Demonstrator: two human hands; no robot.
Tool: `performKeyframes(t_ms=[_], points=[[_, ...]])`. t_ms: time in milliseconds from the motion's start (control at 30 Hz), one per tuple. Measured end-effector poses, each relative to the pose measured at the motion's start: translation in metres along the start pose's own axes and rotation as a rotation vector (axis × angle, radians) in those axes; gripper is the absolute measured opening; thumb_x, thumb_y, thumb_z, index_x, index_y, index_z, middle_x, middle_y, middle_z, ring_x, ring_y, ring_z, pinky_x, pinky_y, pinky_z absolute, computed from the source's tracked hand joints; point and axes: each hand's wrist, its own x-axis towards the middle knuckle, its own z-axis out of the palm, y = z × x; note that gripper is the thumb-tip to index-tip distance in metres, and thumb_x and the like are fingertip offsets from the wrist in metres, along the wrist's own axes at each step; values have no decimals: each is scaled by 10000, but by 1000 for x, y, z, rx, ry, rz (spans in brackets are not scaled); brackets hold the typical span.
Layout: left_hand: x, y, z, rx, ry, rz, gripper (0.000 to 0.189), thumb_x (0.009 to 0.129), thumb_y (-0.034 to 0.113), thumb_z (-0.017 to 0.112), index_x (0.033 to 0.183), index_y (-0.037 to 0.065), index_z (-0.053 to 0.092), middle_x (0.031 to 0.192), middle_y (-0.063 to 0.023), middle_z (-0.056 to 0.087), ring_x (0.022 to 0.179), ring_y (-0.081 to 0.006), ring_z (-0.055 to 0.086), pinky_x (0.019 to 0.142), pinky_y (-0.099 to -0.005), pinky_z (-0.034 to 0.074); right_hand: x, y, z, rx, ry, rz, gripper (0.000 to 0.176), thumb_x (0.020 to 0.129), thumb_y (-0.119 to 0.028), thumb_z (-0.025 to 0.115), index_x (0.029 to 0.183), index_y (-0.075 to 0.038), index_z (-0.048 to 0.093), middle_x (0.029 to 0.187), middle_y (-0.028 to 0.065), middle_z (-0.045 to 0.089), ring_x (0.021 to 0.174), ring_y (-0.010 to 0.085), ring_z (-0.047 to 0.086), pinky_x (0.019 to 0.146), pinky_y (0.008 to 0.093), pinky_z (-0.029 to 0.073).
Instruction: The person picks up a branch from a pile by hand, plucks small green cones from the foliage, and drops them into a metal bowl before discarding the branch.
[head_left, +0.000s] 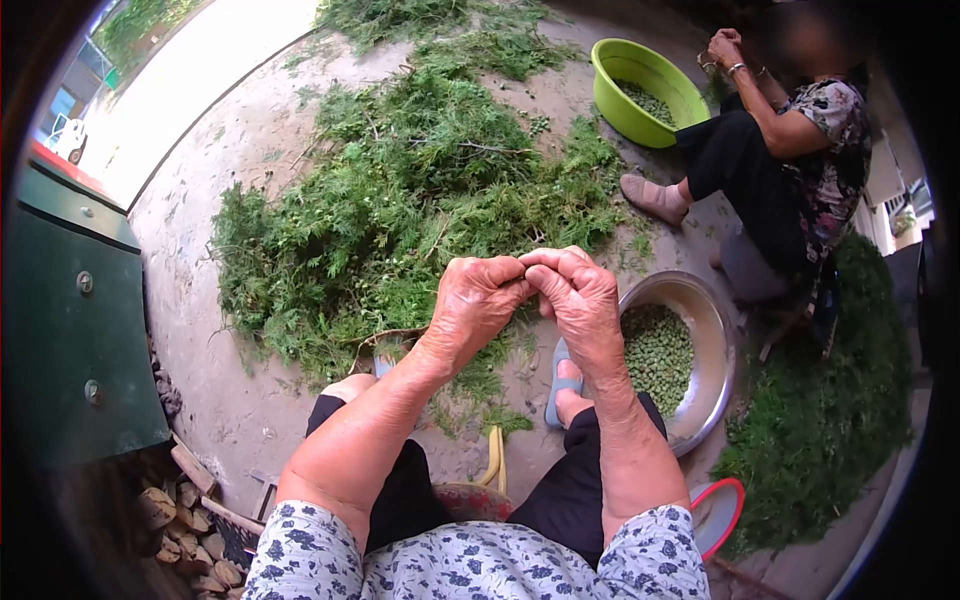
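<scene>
My left hand [474, 300] and my right hand [577, 298] meet at the fingertips in front of me, both closed in a pinch. Whatever lies between the fingers is too small or hidden to make out. Beyond and beneath them spreads a large heap of green leafy branches [400, 190] on the ground. To the right of my right hand stands a wide metal basin [712, 350], partly filled with small green cones or berries [657, 362].
A co-worker [790, 150] sits at the upper right, hands raised, beside a lime-green tub [610, 90] holding similar green pieces. More greenery [820, 420] lies at the right. A red-rimmed item [718, 515] is near my right elbow. Firewood [190, 530] lies lower left, below a green metal panel [80, 330].
</scene>
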Motion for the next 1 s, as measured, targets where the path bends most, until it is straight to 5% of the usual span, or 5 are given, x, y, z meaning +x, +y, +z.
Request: performKeyframes(t_ms=[200, 233, 600, 867, 1000], points=[[5, 15, 0, -333, 4, -116, 102, 788, 117, 664, 809, 18, 659, 646, -10, 628, 547, -21, 497, 436, -202, 376, 0, 12, -13, 824, 76, 362, 201, 867, -219, 587, 911, -24, 563, 656, -18, 496, 522, 44, 462, 406, 166, 318], [4, 23, -7, -472, -42, -388, 116, 790, 136, 664, 842, 32, 665, 668, -21, 636, 570, -24, 528, 433, -177, 367, 3, 11, -23, 842, 143, 314, 233, 860, -243, 589, 933, -26, 541, 717, 8, 503, 563, 68, 488, 415, 175, 337], [20, 4, -41, -1251, 236, -532, 86, 820, 83, 612, 886, 43, 574, 730, -49, 584, 532, -70, 497, 367, -166, 290, -31, 118, -187, 174, 1309, 618, 222, 748, 19, 608, 969, 17, 585, 959, 96, 586, 898, 194, 534, 881, 340, 392], [20, -10, -46, -1508, 240, -397, 72, 871, 146, 523, 853, 89, 562, 684, -70, 574, 397, -98, 383, 396, -226, 261, -17, 75, -130, 245, 1108, 609, 428, 782, -72, 613, 1176, 46, 496, 1236, 161, 494, 1191, 248, 414, 1006, 358, 287], [23, -11, -46, -1512, 365, -346, 85, 877, 149, 514, 824, 83, 527, 677, -79, 558, 404, -120, 379, 395, -237, 262, -22, 67, -65, 355, 344, 497, 335, 851, -176, 575, 1121, 13, 514, 997, 126, 611, 952, 221, 593, 837, 342, 462]])
